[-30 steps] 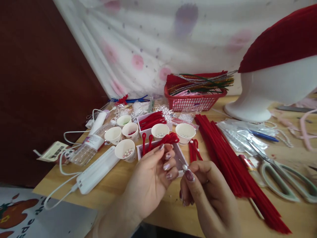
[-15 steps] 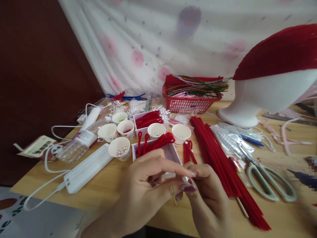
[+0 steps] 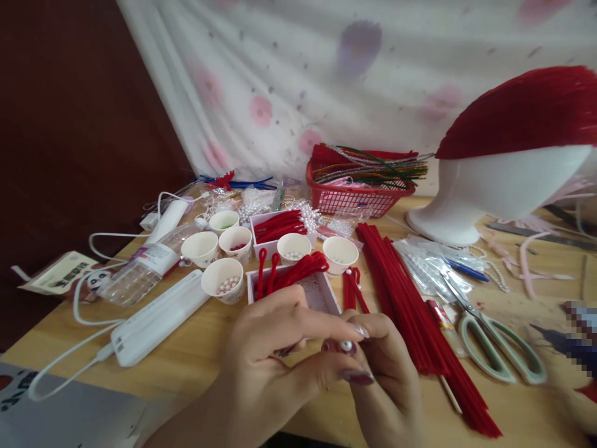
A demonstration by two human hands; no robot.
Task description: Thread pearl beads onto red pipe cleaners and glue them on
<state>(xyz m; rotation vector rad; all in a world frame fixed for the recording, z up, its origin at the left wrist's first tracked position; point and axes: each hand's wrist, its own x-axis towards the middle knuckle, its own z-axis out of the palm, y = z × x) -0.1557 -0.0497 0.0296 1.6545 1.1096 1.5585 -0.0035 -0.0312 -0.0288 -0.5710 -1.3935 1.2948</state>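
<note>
Left hand [image 3: 273, 358], right hand [image 3: 389, 392] on pearl [image 3: 346, 345]

A home craft bench: long red pipe-cleaner stems [image 3: 410, 292], small white paper cups of beads [image 3: 224, 280], green-handled scissors [image 3: 494, 342], white foam mannequin head [image 3: 489, 193].

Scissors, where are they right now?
In the head view, the scissors lie at right on the table, just right of the long red pipe cleaners, nearer than the white mannequin head.
</note>
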